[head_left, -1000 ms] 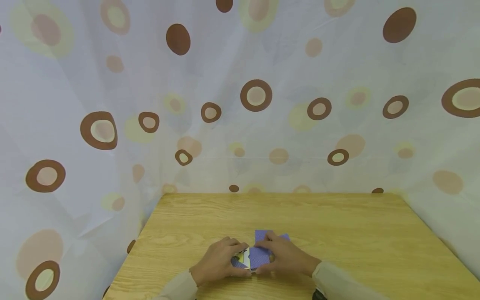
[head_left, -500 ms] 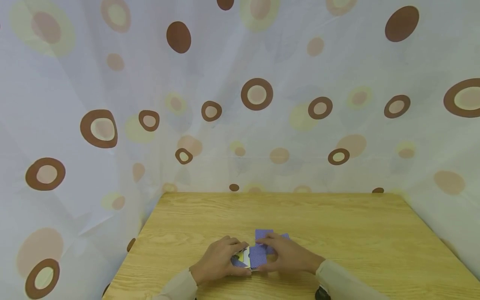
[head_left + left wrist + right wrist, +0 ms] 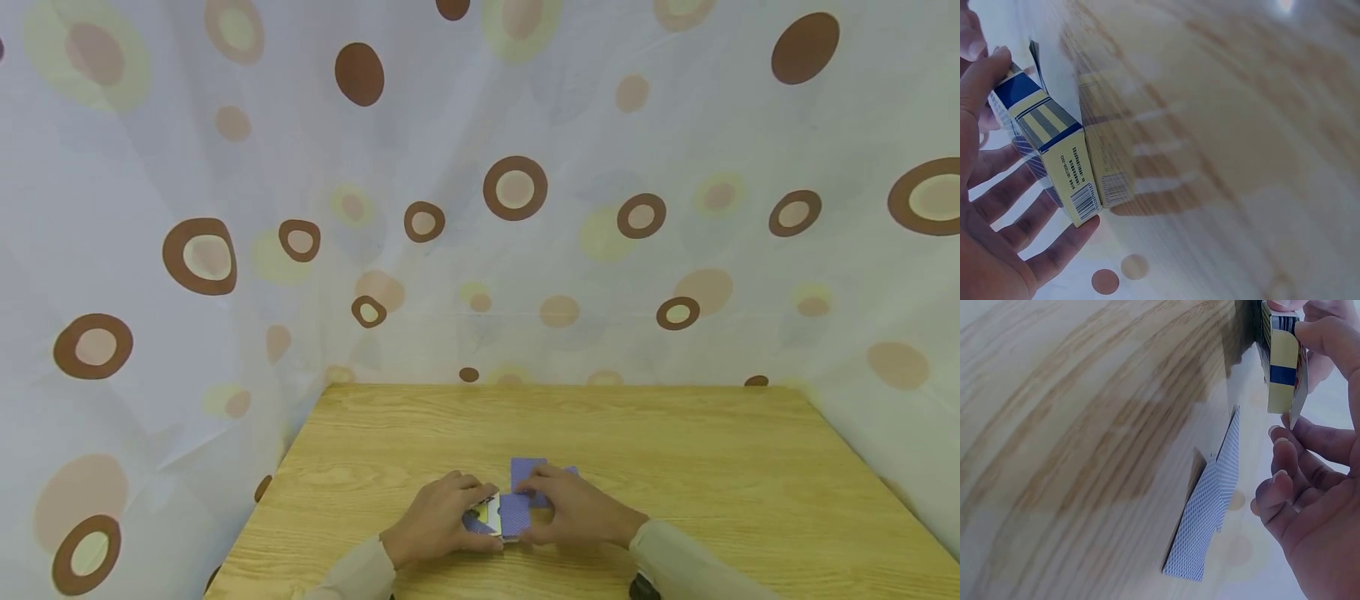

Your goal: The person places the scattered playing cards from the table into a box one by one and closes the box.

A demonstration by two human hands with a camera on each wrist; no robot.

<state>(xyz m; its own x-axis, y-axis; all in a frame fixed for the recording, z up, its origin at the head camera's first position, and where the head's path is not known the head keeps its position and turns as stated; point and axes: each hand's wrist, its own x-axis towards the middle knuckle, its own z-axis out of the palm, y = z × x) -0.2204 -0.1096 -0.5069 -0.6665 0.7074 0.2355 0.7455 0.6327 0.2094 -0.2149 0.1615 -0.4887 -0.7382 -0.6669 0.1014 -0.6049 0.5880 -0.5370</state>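
Note:
My left hand [image 3: 438,523] grips a small playing-card box [image 3: 492,518], its thumb along the near side and its fingers along the far side. In the left wrist view the printed box [image 3: 1063,140] shows a barcode on its end. Blue-backed playing cards [image 3: 513,517] stick out from the box's right end. Against them is my right hand [image 3: 581,510], thumb at the near edge and curled index finger at the far edge. The right wrist view shows a cream flap with a blue band [image 3: 1283,375] between that thumb and the fingers.
Two loose blue-backed cards [image 3: 1191,531] lie overlapping on the wooden table [image 3: 675,450], just beyond the right hand. A white curtain with brown and yellow dots [image 3: 570,150] hangs behind the table and along its sides.
Less of the blue-backed cards shows outside the box, as they have slid left into it. The right hand has shifted slightly; the left hand stays in place.

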